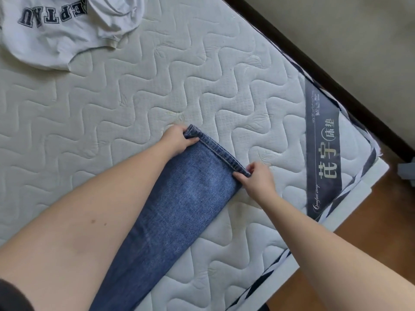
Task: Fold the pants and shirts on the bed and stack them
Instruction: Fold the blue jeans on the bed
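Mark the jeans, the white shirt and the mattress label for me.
jeans [179, 203]: head view, middle of the leg.
white shirt [56, 41]: head view, below the lettering.
mattress label [323, 140]: head view, grey band.

The bed [157, 90] is a bare mattress with a pale quilted cover, stitched in a wavy pattern. Its edge has dark and white striped piping, and near the right corner a dark grey label [323, 153] with light characters runs across the cover. The mattress sits on a white frame [350, 212], and this frame stands on a brown wooden floor [381, 243].

Two things lie directly on the mattress. Blue jeans [179, 209] lie stretched out from the lower edge toward the middle, with the hem at the far end. A white shirt [56, 34] with dark letters lies crumpled in the upper left corner, well apart from the jeans.
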The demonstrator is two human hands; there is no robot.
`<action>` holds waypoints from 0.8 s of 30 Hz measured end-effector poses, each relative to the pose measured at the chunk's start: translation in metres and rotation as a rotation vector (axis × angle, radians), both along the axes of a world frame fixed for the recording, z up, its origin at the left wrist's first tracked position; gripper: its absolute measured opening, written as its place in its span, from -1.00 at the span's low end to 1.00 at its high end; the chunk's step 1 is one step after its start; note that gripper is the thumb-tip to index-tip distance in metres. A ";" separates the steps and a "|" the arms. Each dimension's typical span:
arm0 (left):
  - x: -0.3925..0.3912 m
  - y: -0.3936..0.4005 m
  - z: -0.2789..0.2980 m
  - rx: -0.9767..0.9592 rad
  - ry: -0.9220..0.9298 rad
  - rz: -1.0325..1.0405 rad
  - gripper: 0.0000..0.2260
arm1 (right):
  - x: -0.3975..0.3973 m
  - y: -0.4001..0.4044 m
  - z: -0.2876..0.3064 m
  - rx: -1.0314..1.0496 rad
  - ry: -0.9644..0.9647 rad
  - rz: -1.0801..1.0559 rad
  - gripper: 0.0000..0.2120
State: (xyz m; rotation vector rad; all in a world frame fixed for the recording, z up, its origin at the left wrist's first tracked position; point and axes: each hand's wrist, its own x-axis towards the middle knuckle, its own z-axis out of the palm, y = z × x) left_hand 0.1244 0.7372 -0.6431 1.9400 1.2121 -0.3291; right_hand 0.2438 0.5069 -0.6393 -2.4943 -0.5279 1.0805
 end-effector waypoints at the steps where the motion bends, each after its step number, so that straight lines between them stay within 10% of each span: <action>1: 0.000 -0.002 0.002 -0.034 -0.018 -0.027 -0.70 | 0.002 0.000 0.003 0.020 0.052 -0.016 -0.67; 11: 0.041 -0.027 0.009 -0.036 -0.085 -0.179 -0.75 | 0.026 -0.054 0.022 0.123 0.192 -0.189 -0.77; 24: 0.031 -0.058 0.000 0.153 -0.238 -0.054 -0.67 | 0.038 -0.087 0.019 -0.034 -0.256 -0.066 -0.62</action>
